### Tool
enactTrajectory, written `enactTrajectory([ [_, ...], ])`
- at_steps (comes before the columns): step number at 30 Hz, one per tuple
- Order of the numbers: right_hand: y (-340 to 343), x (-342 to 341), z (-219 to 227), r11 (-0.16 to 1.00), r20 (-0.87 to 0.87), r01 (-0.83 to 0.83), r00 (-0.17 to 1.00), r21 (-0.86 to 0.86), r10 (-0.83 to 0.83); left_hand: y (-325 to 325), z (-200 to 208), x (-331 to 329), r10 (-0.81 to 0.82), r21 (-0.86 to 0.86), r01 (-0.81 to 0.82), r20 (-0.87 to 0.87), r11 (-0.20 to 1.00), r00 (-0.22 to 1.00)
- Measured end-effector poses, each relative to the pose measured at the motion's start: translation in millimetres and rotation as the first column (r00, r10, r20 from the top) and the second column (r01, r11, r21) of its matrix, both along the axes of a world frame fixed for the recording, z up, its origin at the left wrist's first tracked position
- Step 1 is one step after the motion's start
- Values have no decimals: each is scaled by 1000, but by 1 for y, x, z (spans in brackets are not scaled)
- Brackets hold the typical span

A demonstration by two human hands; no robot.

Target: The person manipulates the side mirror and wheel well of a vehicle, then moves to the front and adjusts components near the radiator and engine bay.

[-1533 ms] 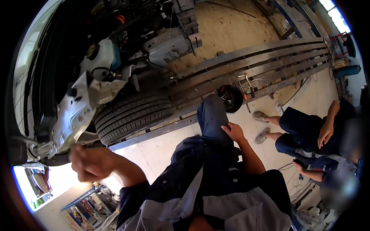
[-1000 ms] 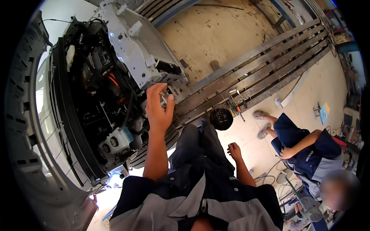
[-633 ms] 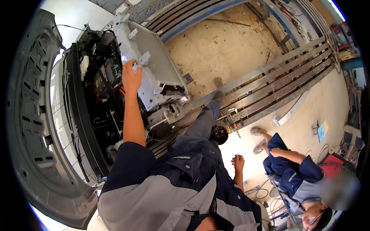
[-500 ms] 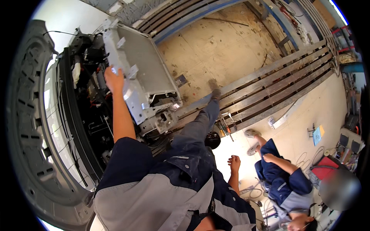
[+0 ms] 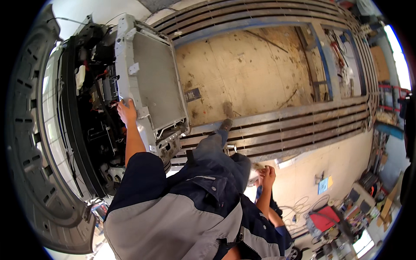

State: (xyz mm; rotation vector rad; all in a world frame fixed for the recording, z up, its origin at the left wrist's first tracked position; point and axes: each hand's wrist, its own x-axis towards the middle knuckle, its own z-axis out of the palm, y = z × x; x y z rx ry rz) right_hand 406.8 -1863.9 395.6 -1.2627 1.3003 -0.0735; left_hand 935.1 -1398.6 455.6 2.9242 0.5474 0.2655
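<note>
My left hand [image 5: 127, 112] is closed over the top edge of a pale metal radiator support [image 5: 125, 65] at the front of a car. Its fingers bend over the engine-bay side, partly hidden. Right of that edge stands a flat grey radiator [image 5: 154, 71]. The engine bay [image 5: 102, 112], full of dark parts and hoses, lies to the left of the hand. My right hand [image 5: 268, 174] hangs at my right side, fingers loosely bent and touching nothing that I can see.
A raised hood [image 5: 26, 143] curves along the left. A slatted metal frame [image 5: 294, 130] surrounds a stained floor [image 5: 247, 69]; my foot is by its near rail. Behind my right arm a co-worker is mostly hidden. Cables [image 5: 299, 208] and a red case [image 5: 324, 218] lie at lower right.
The whole view has shifted and turned. My left hand stays at about the same spot on the radiator support. My right arm now covers much of the co-worker.
</note>
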Motion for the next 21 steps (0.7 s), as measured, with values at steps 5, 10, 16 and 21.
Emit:
enactTrajectory([
  [5, -71, 12, 1, 984, -144, -175, 975, -11, 172, -19, 32, 43, 107, -71, -105, 17, 992, 994],
  [10, -155, 74, 13, 893, -216, -449, 876, -42, 430, -43, 6, 112, 205, 100, -228, 203, 968, 958],
  [16, -245, 182, 12, 691, -230, -709, 702, -142, 673, -65, 8, 107, 286, 138, -322, 231, 937, 930],
  [21, -233, 323, 31, 613, -253, -782, 620, -114, 743, -56, 13, 105, 344, 102, -376, 240, 921, 908],
])
